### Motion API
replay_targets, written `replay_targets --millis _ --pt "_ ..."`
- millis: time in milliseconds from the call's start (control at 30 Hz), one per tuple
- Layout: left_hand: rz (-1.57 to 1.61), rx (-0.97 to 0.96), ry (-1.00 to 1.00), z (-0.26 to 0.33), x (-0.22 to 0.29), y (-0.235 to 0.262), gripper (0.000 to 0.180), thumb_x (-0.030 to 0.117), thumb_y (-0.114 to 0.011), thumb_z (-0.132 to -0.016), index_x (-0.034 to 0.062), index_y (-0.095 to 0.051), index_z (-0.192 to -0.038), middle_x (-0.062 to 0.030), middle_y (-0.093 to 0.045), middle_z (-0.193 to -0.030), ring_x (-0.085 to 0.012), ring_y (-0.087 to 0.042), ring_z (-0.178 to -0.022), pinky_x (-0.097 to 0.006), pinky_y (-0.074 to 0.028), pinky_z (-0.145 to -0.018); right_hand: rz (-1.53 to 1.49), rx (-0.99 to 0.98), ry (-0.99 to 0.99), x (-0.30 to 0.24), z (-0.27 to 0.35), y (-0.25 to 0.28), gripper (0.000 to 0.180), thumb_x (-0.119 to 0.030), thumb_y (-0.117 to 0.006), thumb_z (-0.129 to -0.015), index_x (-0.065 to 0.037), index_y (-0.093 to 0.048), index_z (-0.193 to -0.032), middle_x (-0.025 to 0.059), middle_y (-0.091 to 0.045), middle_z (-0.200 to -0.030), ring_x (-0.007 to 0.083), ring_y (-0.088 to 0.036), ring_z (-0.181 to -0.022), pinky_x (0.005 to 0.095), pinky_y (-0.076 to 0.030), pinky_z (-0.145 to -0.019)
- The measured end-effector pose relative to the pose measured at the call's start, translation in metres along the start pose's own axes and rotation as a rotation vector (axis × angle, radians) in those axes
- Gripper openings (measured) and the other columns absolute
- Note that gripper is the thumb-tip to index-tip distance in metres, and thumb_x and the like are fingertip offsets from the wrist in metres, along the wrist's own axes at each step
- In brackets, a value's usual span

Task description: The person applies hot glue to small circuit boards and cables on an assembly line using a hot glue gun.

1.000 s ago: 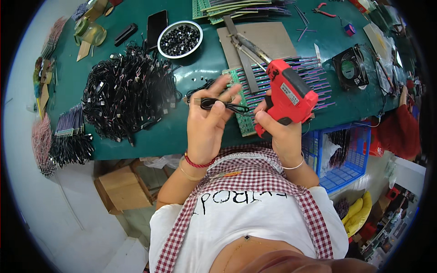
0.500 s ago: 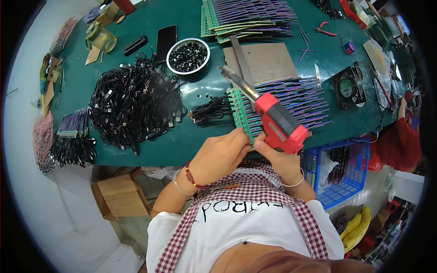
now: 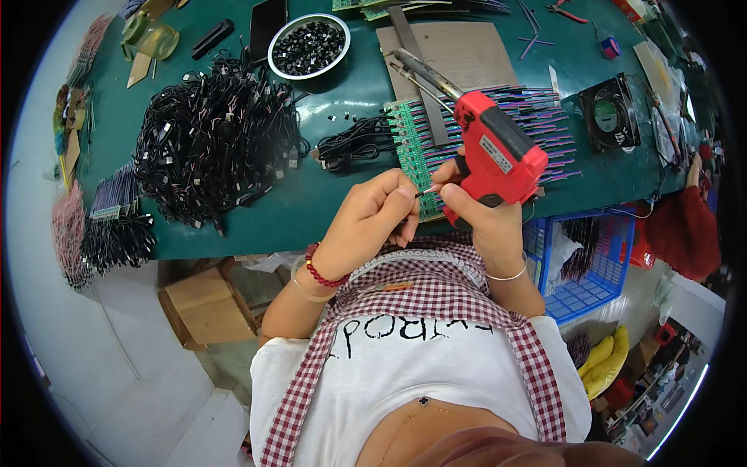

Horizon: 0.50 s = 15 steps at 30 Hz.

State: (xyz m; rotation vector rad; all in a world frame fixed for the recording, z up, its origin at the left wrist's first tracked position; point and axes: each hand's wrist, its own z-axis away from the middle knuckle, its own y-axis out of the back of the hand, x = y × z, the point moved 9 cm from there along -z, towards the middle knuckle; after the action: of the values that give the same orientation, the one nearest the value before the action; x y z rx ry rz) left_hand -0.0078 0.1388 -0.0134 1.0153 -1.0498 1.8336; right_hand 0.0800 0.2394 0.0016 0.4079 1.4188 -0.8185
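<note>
green table (image 3: 296, 210) fills the upper view, curving with the lens. on its left part i see a big heap of black cables (image 3: 214, 140), loosely tangled. a smaller black cable bundle (image 3: 350, 144) lies between that heap and the row of green circuit boards (image 3: 412, 144), which runs from mid-table down to the near edge, with purple wires (image 3: 545, 128) fanned out on its right side. a brown board (image 3: 467, 50) lies behind the row, a round metal bowl (image 3: 309, 45) of small black parts to its left, a black fan (image 3: 609, 113) well off to the right.

red soldering gun (image 3: 498, 156): sits over the circuit boards, metal tip pointing up and left toward the far part of the table. right hand (image 3: 478, 214) is wrapped round its grip from below, fingers closed tight on the handle, thumb toward the boards. wrist comes up from the lower edge, thin bangle on it.

left hand (image 3: 369, 222): just left of the gun hand, at the near end of the board row. fingertips pressed together, pinching a thin wire (image 3: 426, 191) whose end pokes right toward the right thumb, just beside it. whether wire touches the board i cannot tell. knuckles up, wrist bent, red bead bracelet on it.

blue basket (image 3: 591, 265) below the table edge, right of the right forearm.
</note>
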Motion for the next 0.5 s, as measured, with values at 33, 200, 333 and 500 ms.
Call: replay_targets --millis 33,200,333,500 --pt "0.022 0.006 0.006 -0.001 -0.002 -0.001 0.023 0.019 -0.041 -0.098 0.0025 -0.048 -0.083 -0.0039 -0.052 -0.061 -0.0082 -0.048 -0.053 -0.021 -0.040 -0.050 0.022 -0.031 0.005 -0.002 0.001 -0.004 0.015 -0.002 -0.064 -0.082 -0.001 -0.060 -0.096 0.0019 -0.062 -0.089 0.0087 -0.059 -0.083 0.0237 -0.048 -0.073" --pt "0.032 -0.009 0.037 -0.002 -0.008 -0.002 0.023 0.020 -0.041 -0.097 0.0034 -0.048 -0.083 -0.0033 -0.052 -0.061 -0.0078 -0.046 -0.051 -0.021 -0.038 -0.048 0.089 -0.090 -0.023 0.000 0.005 -0.008 0.014 -0.002 -0.064 -0.082 -0.001 -0.059 -0.096 0.0011 -0.060 -0.086 0.0081 -0.056 -0.078 0.0237 -0.046 -0.069" --pt "0.089 -0.043 0.091 -0.004 -0.016 -0.004 0.023 0.021 -0.041 -0.097 0.0041 -0.048 -0.083 -0.0029 -0.051 -0.060 -0.0072 -0.046 -0.051 -0.020 -0.037 -0.047 0.111 -0.096 0.040 -0.006 0.007 -0.011 0.011 -0.002 -0.062 -0.083 -0.001 -0.058 -0.093 0.0003 -0.057 -0.082 0.0074 -0.052 -0.074 0.0240 -0.044 -0.065" --pt "0.061 0.005 0.122 -0.003 -0.013 -0.011 0.018 0.017 -0.044 -0.095 0.0026 -0.049 -0.085 -0.0014 -0.051 -0.060 -0.0061 -0.047 -0.051 -0.020 -0.038 -0.047 0.192 -0.117 0.132 -0.014 0.007 -0.012 0.008 -0.001 -0.060 -0.083 -0.001 -0.057 -0.091 0.0004 -0.055 -0.079 0.0073 -0.051 -0.072 0.0242 -0.043 -0.063"
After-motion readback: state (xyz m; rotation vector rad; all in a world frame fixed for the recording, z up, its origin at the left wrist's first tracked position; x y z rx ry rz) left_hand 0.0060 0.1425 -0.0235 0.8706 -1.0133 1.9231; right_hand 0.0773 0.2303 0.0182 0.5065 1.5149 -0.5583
